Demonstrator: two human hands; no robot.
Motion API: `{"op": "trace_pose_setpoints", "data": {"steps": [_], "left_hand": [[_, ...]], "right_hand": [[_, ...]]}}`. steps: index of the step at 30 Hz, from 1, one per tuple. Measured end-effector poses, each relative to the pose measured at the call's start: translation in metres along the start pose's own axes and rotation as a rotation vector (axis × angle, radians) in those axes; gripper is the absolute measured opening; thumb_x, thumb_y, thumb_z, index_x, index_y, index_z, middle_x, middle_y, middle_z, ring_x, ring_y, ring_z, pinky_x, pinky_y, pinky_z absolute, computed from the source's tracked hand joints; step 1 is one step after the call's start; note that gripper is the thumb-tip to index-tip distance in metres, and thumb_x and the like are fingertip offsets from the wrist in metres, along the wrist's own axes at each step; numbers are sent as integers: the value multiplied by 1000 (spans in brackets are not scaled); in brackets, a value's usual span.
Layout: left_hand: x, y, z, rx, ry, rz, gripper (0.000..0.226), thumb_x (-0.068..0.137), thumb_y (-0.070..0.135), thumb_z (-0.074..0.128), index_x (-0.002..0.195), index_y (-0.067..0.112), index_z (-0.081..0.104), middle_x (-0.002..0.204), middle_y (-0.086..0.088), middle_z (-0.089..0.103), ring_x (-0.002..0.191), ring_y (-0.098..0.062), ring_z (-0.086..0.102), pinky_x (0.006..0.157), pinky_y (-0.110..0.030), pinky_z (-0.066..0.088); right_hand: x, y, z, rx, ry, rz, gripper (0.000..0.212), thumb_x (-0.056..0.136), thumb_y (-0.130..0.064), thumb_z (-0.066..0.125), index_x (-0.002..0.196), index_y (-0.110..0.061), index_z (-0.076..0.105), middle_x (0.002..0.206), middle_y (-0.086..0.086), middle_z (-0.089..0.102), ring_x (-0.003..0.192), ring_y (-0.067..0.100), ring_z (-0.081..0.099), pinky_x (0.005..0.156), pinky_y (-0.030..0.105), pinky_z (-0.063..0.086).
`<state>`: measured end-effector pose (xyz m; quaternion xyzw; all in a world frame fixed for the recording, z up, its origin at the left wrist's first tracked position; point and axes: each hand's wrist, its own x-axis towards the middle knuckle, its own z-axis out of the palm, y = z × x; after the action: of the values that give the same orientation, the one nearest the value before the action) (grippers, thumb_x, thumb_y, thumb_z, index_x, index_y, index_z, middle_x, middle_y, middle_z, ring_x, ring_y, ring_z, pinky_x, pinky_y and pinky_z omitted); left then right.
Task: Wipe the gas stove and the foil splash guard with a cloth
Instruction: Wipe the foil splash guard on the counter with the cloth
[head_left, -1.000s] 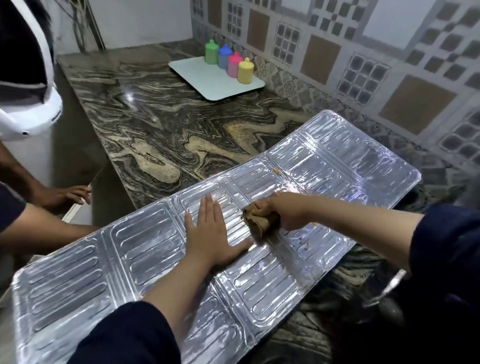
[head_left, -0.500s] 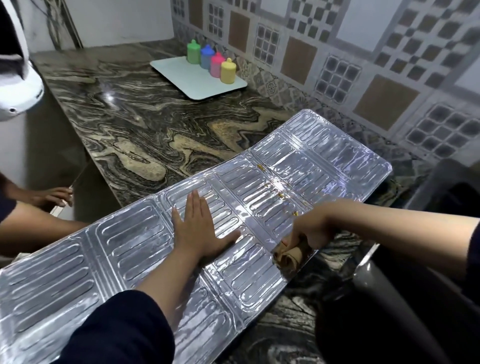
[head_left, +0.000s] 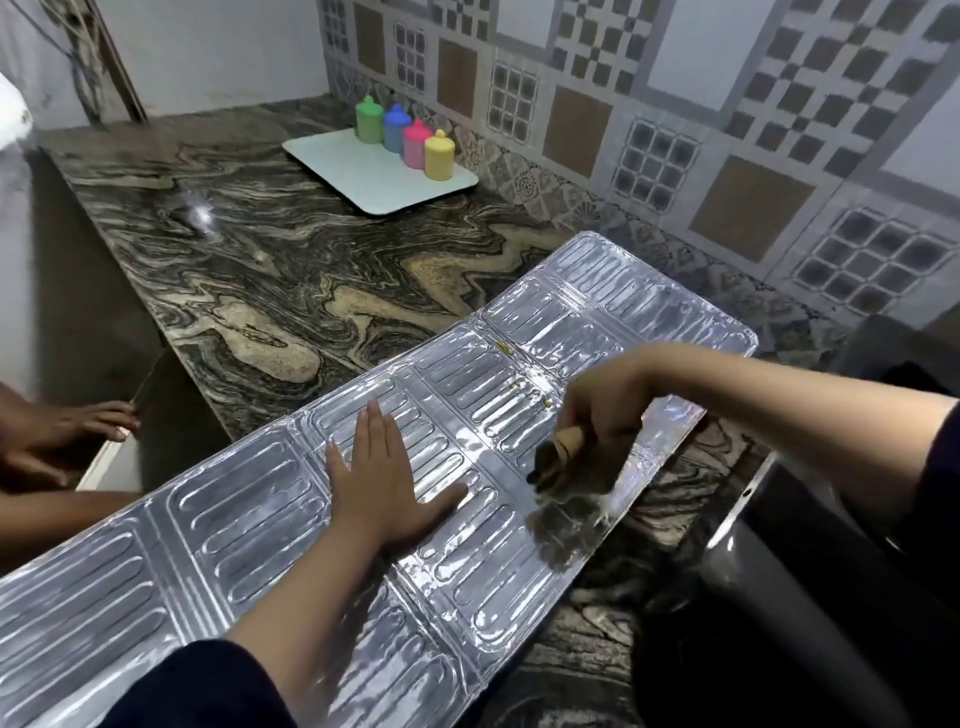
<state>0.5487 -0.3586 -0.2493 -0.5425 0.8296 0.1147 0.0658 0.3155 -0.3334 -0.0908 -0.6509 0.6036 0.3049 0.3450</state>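
Head view: left hand (head_left: 387, 491) flat, steadying foil splash guard (head_left: 249, 514) on countertop (head_left: 291, 270); right hand (head_left: 605, 402) gripping bunched cloth (head_left: 558, 452), scrubbing right panel.

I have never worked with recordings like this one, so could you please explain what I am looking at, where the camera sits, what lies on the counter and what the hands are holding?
There is no machine here: a person works with bare hands, and the single picture comes from a camera worn on their head, looking forward and down. A long foil splash guard lies flat across a marbled stone counter. The left hand presses flat on it with straight fingers to steady it. The right hand grips a bunched brown cloth against the foil. Small yellowish specks sit on the foil near that hand. Farther back, a white tray carries four coloured bottles by the tiled wall. At the left edge, another person's hand is visible.
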Motion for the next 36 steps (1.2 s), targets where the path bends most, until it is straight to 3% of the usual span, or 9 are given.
{"op": "trace_pose_setpoints", "data": {"steps": [2, 5, 7, 11, 13, 16, 21, 30, 36], "left_hand": [[-5, -4, 2, 14, -10, -2, 137, 55, 98, 1, 149, 0, -13, 154, -17, -28, 145, -29, -22, 111, -63, 3], [-15, -16, 4, 32, -12, -14, 138, 53, 98, -2, 149, 1, -13, 153, -17, -30, 144, -29, -23, 111, -63, 2], [-22, -22, 4, 37, -14, -16, 137, 53, 98, -3, 149, 1, -14, 153, -16, -31, 144, -28, -24, 112, -63, 1], [-30, -25, 3, 19, 2, -23, 134, 55, 97, 0, 150, 2, -11, 154, -16, -28, 145, -27, -21, 112, -62, 0], [-31, -25, 2, 23, 2, -28, 133, 56, 96, 0, 150, 2, -11, 155, -15, -28, 145, -27, -21, 112, -62, 0], [-29, -27, 0, 31, -16, -40, 133, 56, 96, 0, 150, 1, -11, 154, -16, -28, 145, -28, -22, 112, -63, -2], [-20, -16, -10, 54, -58, -69, 140, 49, 96, -1, 148, -2, -11, 154, -24, -22, 144, -36, -21, 109, -62, -10], [1, 17, 1, -41, 46, -76, 133, 63, 94, 14, 147, -6, -10, 153, -24, -26, 142, -33, -26, 112, -61, -4], [0, 19, 0, -37, 32, -89, 137, 55, 94, 5, 147, -6, -8, 154, -24, -23, 144, -34, -22, 112, -61, -4]], "right_hand": [[1, -5, -22, 42, 131, -17, 47, 76, 13, 49, 104, -19, 68, 77, -4, 60, 67, 10, 54, 58, 16, 48], [13, -21, -51, 83, 313, -65, 49, 78, 10, 44, 107, -22, 68, 89, -1, 64, 85, 17, 58, 82, 35, 52], [29, -34, -65, 80, 446, -121, 51, 79, 8, 47, 118, -19, 66, 97, 2, 65, 90, 18, 57, 81, 34, 51], [95, -55, -62, 4, 678, -198, 63, 78, 0, 57, 133, -31, 53, 117, 2, 66, 104, 23, 60, 86, 34, 51], [129, -63, -47, -131, 638, -193, 70, 77, -4, 57, 141, -30, 43, 134, 9, 55, 117, 29, 55, 96, 42, 48], [154, -64, -27, -343, 580, -133, 81, 81, -5, 55, 151, -19, 16, 158, 12, 17, 138, 37, 23, 112, 53, 28], [153, -66, -23, -330, 500, -162, 88, 81, 1, 52, 152, -20, 3, 161, 7, -1, 145, 38, 5, 115, 53, 23], [144, -72, -31, -393, 439, -146, 86, 87, -10, 56, 153, -17, 0, 161, 9, -4, 146, 38, 5, 117, 43, 14], [129, -69, -29, -558, 504, -184, 81, 88, -21, 57, 152, -15, 9, 159, 13, 12, 142, 30, 23, 114, 37, 18]]}}
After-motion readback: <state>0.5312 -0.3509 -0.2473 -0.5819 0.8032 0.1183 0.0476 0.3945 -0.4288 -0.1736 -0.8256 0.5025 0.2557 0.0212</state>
